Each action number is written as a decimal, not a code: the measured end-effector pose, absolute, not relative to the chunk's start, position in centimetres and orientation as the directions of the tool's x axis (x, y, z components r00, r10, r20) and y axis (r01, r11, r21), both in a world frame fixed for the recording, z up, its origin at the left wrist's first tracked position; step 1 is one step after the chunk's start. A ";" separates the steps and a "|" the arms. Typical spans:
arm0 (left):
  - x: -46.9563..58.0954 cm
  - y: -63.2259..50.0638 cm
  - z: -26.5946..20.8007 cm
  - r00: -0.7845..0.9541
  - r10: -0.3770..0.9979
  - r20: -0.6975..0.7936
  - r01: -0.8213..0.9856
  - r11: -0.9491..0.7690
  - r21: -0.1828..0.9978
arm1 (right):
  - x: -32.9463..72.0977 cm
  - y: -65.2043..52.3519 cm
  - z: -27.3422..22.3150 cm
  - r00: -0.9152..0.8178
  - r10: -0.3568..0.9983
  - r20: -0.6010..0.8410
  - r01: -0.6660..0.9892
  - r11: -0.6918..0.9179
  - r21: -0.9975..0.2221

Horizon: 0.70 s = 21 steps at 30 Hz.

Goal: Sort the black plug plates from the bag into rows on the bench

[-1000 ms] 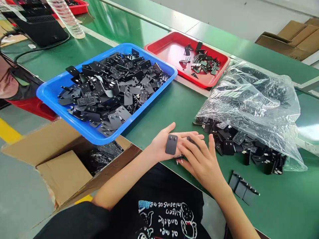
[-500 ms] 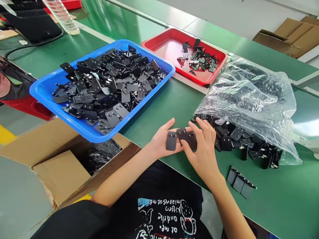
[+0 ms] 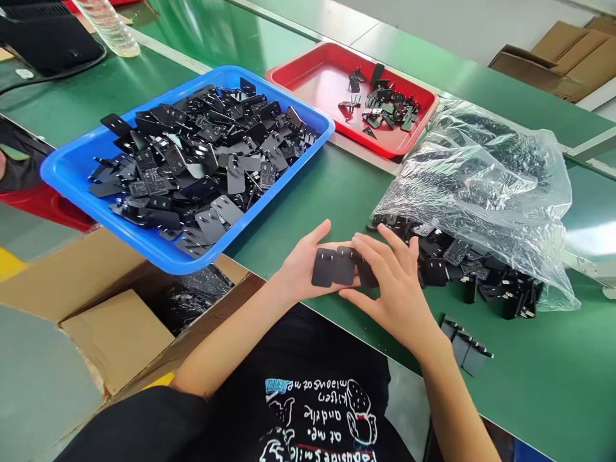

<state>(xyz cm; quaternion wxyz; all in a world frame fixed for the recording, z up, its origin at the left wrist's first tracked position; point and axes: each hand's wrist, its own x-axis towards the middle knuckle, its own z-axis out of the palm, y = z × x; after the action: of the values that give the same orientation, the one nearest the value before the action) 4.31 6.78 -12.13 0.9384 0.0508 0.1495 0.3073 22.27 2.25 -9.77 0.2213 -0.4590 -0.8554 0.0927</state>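
Observation:
My left hand [image 3: 302, 268] is palm up, with a short row of black plug plates [image 3: 323, 268] lying across its palm and fingers. Small metal pins stick up near the plates' upper edges. Over the right end of the row is my right hand [image 3: 392, 282], its fingers spread and its thumb apart below. It partly covers the rightmost plate [image 3: 366, 274]; whether the fingertips touch it is hard to see. Several similar plates [image 3: 464, 346] lie overlapped in a row on the green table, right of my right forearm.
A blue tray [image 3: 60, 168] heaped with black plug plates stands left. Behind it is a red tray [image 3: 308, 72] with fewer parts. A clear plastic bag [image 3: 486, 173] spills plates at the right. An open cardboard box [image 3: 120, 333] is below the table edge, a bottle [image 3: 113, 32] far left.
The middle plate has come to lie flat beside the left one in my left palm. My right hand's thumb has moved off the plates, and its fingers have shifted over the right end.

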 end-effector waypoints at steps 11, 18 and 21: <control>4.2 7.3 -11.2 0.819 0.563 -0.109 -0.543 0.823 0.169 | 24.0 2.9 -9.9 -0.405 0.840 0.360 0.659 0.541 -0.522; 4.5 7.5 -10.8 0.798 0.587 -0.133 -0.562 0.806 0.187 | 23.8 3.2 -10.7 -0.387 0.837 0.387 0.651 0.545 -0.528; 4.4 8.2 -10.5 0.797 0.591 -0.123 -0.552 0.796 0.248 | 23.9 3.2 -10.6 -0.351 0.844 0.407 0.651 0.532 -0.542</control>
<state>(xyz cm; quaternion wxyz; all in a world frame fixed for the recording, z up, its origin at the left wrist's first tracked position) 4.39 8.23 -10.49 0.9426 0.1000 0.0976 0.3032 23.93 3.20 -10.57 0.3339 -0.4617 -0.8090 0.1445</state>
